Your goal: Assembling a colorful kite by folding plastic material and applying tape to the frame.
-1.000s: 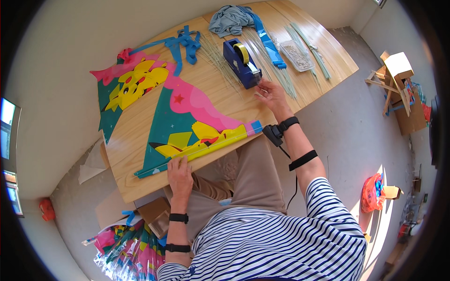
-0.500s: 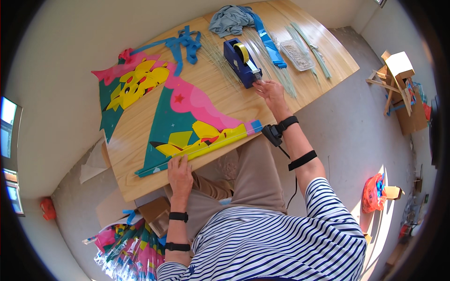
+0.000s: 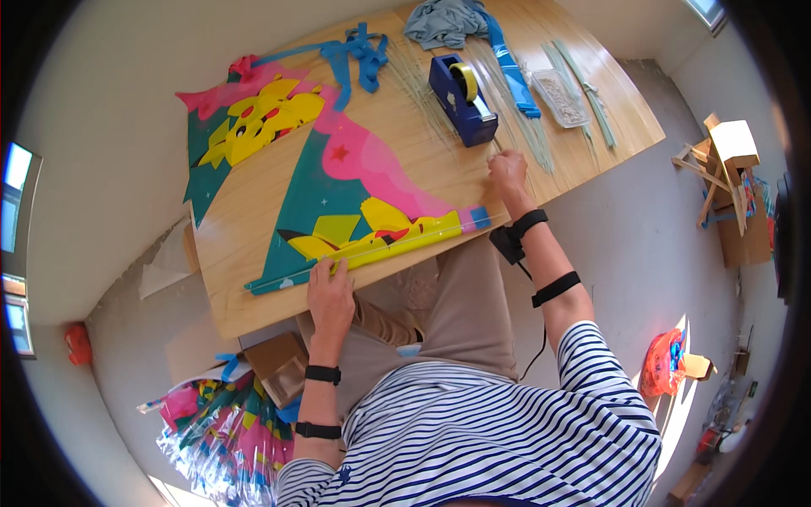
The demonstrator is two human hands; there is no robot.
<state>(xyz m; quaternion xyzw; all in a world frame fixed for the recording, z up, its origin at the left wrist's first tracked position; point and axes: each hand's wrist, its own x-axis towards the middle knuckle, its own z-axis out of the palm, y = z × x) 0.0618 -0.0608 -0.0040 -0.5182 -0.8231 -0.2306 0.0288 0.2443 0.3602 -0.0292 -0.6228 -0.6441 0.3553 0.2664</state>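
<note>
My left hand (image 3: 330,297) is closed on the near edge of a kite-like printed sheet (image 3: 302,201), green, pink and yellow, lying on the table. Its near edge is folded into a long narrow band, along which a thin pale rod (image 3: 395,243) runs. A blue patch (image 3: 480,217) marks the band's right end. My right hand (image 3: 508,171) is closed just in front of a dark blue tape dispenser (image 3: 448,98) holding a yellowish tape roll (image 3: 464,83). What its fingers pinch is too small to make out.
A second printed sheet (image 3: 209,173) and blue ribbon (image 3: 368,68) lie at the far left of the wooden table (image 3: 245,245). Behind and right are grey cloth (image 3: 445,24), thin rods (image 3: 591,93) and a clear tray (image 3: 561,100). Wrapped colourful bundles (image 3: 228,431) sit at lower left.
My right hand has left the front of the dispenser and closed, drawing slightly toward me. My left hand stays at the sheet's edge. The whole view has shifted slightly.
</note>
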